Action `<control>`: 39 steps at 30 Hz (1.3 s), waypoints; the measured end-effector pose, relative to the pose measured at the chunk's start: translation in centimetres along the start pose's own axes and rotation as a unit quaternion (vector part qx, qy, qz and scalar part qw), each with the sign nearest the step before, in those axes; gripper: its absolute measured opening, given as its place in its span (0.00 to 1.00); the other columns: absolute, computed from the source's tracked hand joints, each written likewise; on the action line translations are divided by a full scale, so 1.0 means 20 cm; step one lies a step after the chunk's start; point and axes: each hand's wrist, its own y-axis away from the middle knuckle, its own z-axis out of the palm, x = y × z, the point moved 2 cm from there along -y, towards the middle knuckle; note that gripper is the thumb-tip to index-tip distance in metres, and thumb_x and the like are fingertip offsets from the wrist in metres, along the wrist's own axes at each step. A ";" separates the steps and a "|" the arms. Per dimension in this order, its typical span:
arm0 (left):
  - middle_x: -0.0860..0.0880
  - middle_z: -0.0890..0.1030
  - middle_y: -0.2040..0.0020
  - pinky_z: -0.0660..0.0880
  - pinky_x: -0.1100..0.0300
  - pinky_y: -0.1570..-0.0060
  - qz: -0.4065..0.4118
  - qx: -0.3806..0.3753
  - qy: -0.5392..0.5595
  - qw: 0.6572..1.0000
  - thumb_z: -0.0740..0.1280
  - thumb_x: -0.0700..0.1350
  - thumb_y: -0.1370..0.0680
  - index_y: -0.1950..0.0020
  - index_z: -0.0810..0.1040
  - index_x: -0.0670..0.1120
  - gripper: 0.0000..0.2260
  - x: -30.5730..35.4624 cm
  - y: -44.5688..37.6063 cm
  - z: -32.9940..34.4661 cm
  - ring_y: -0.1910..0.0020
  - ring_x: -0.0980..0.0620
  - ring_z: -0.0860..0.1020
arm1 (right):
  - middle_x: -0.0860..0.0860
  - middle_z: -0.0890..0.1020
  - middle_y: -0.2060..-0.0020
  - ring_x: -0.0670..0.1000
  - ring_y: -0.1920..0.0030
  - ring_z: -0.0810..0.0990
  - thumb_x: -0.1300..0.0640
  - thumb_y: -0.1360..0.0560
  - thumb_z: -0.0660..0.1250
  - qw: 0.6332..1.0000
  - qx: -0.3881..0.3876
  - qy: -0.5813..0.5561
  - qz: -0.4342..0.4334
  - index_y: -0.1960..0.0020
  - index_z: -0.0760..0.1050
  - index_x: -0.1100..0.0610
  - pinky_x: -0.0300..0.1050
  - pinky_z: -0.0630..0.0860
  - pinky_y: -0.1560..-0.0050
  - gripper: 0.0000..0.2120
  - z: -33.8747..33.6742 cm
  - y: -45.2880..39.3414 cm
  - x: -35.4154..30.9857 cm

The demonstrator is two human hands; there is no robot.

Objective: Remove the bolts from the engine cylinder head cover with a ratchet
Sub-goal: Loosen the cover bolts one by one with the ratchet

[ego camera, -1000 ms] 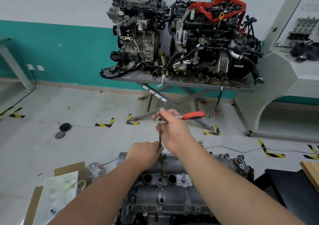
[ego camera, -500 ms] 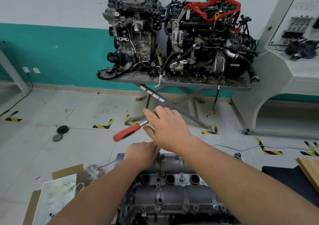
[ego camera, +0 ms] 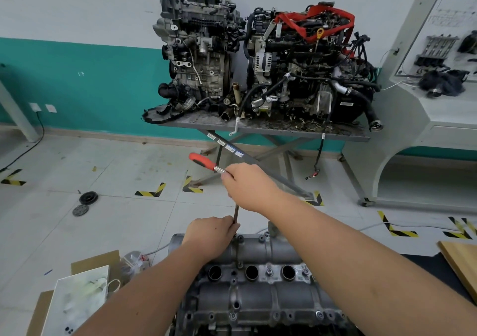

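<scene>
The cylinder head cover [ego camera: 258,279] — a grey cast-metal piece with 3 round wells along its middle — lies at the bottom centre, close under the camera. The right hand [ego camera: 247,188] is wrapped over the head of the ratchet [ego camera: 206,164], fingers curled round it, so the red handle sticks out up and to the left, clear of the palm. From under that hand a thin extension bar [ego camera: 236,214] drops nearly straight down to the cover's far left edge. The left hand [ego camera: 210,232] rests on that corner of the cover, its fingers curled and pinching the bottom of the bar where it meets the cover; the bolt beneath is hidden by the knuckles. Several small bolt heads show along the cover's rim and middle.

Beyond, 2 whole engines [ego camera: 201,51] stand side by side on a grey metal table [ego camera: 284,130] against a teal and white wall. On the tiled floor to the left lie 2 dark round discs [ego camera: 88,197], well apart from the cover, and a cardboard box [ego camera: 95,266] sits at the lower left.
</scene>
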 end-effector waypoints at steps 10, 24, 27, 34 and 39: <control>0.49 0.83 0.57 0.66 0.56 0.65 0.005 0.013 -0.022 1.000 0.49 0.62 0.17 0.50 0.74 0.52 0.19 0.00 0.00 0.00 0.57 0.45 0.82 | 0.49 0.83 0.68 0.51 0.53 0.82 0.62 0.20 0.58 0.699 -0.051 -0.690 0.179 0.62 0.74 0.57 0.44 0.65 0.59 0.13 0.12 0.04 0.04; 0.51 0.80 0.56 0.75 0.53 0.56 -0.050 -0.059 0.010 0.997 0.58 0.51 0.19 0.48 0.72 0.50 0.07 0.00 0.00 -0.03 0.57 0.46 0.80 | 0.54 0.81 0.41 0.56 0.42 0.80 0.59 0.21 0.65 0.907 0.342 0.006 -0.245 0.39 0.81 0.58 0.52 0.79 0.49 0.13 0.25 0.07 0.09; 0.50 0.82 0.44 0.78 0.51 0.48 -0.016 -0.012 0.011 1.000 0.56 0.56 0.17 0.35 0.73 0.51 0.16 0.00 0.00 -0.02 0.48 0.47 0.81 | 0.53 0.83 0.49 0.58 0.49 0.81 0.68 0.30 0.73 0.907 0.298 0.129 -0.268 0.44 0.82 0.59 0.51 0.78 0.55 0.16 0.21 0.06 0.09; 0.48 0.82 0.55 0.65 0.55 0.65 0.001 -0.014 -0.027 1.000 0.47 0.59 0.16 0.45 0.72 0.51 0.18 0.01 0.01 -0.04 0.57 0.43 0.81 | 0.55 0.72 0.45 0.57 0.50 0.73 0.40 0.19 0.50 0.937 0.138 0.278 -0.157 0.24 0.61 0.53 0.53 0.70 0.54 0.28 0.12 0.07 0.07; 0.49 0.82 0.57 0.66 0.56 0.65 -0.008 -0.017 -0.015 1.000 0.47 0.58 0.16 0.45 0.72 0.52 0.17 0.01 0.01 -0.04 0.63 0.45 0.75 | 0.54 0.72 0.44 0.56 0.50 0.74 0.40 0.17 0.46 0.945 0.109 0.263 -0.164 0.22 0.56 0.49 0.49 0.63 0.57 0.27 0.09 0.07 0.06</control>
